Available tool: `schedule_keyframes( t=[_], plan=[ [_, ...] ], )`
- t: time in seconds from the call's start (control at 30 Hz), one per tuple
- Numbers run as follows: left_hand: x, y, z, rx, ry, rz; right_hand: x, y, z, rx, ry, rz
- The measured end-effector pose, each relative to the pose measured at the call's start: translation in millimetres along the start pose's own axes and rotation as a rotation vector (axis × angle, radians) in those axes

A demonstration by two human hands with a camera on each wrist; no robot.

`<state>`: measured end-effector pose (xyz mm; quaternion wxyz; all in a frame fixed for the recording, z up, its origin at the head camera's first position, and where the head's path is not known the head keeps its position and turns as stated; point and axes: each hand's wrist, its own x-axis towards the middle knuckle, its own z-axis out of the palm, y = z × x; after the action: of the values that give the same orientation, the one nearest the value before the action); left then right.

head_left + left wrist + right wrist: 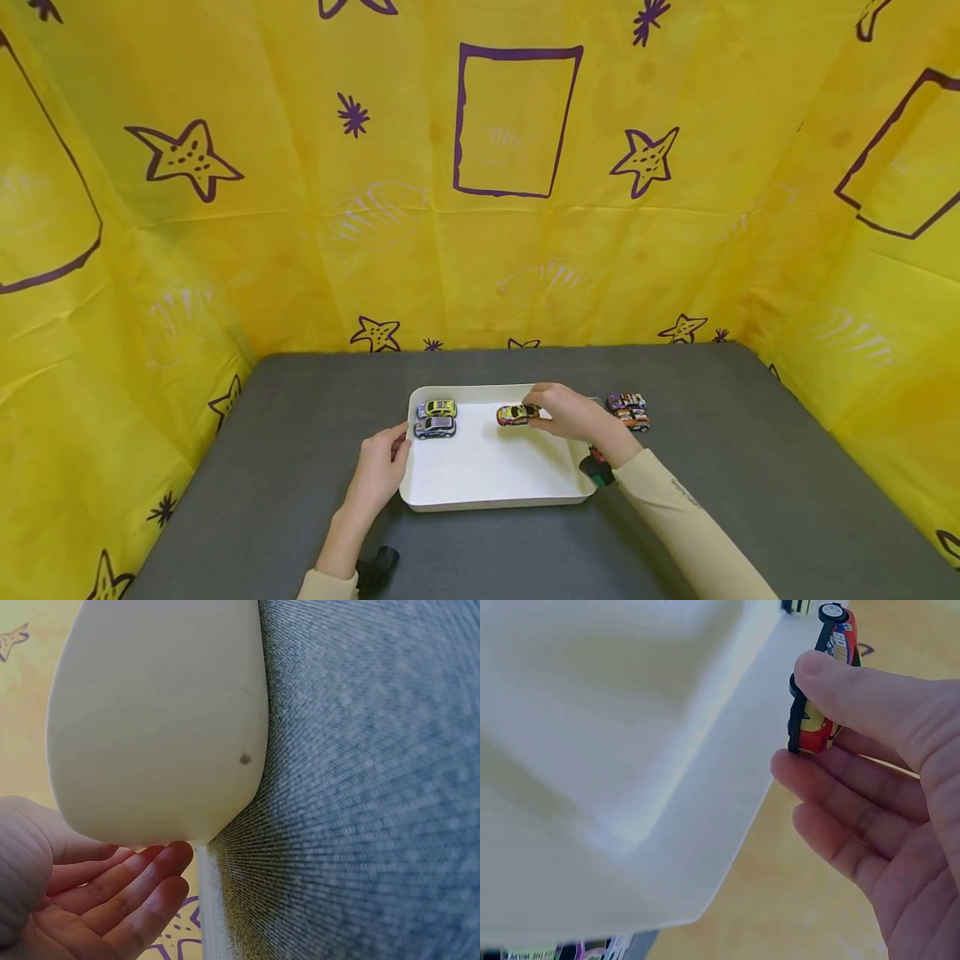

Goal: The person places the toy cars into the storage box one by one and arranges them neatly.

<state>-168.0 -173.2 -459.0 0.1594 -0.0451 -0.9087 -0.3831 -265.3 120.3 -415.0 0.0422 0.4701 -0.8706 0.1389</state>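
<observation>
My right hand point(566, 410) pinches a red and yellow toy car point(516, 414) between thumb and fingers. In the right wrist view, that car is held on its side beside the tray wall, its wheels showing. The shallow white tray point(498, 475) lies on the table, with my left hand point(381, 467) at its left side. In the left wrist view, the left fingertips point(176, 859) touch the outside of the tray near a corner. Inside the tray, a yellow toy car point(437, 408) and a silver-grey toy car point(435, 427) sit side by side at the far left.
Right of the tray stand a purple toy car point(626, 402) and an orange toy car point(633, 419). Part of a red thing point(597, 454) shows by the right forearm. A grey table point(322, 400) supports everything, backed by yellow cloth point(420, 275) with purple drawings.
</observation>
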Motion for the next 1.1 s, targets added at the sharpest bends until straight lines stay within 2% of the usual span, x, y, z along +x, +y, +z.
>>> schedule_keyframes(
  t=[0.2,0.43,0.63,1.1],
  plan=[
    [0.6,0.3,0.1,-0.005,0.0,-0.016,7.9,-6,4,-0.059,-0.019,-0.021],
    [0.2,0.4,0.2,-0.012,0.0,-0.013,16.6,-16,8,-0.002,-0.082,-0.034],
    [-0.4,1.0,0.1,-0.013,0.002,-0.001,24.4,-22,14,-0.036,-0.096,-0.091],
    [-0.1,0.7,-0.5,-0.017,0.006,0.011,37.5,-33,23,-0.042,-0.119,-0.121]
  ],
)
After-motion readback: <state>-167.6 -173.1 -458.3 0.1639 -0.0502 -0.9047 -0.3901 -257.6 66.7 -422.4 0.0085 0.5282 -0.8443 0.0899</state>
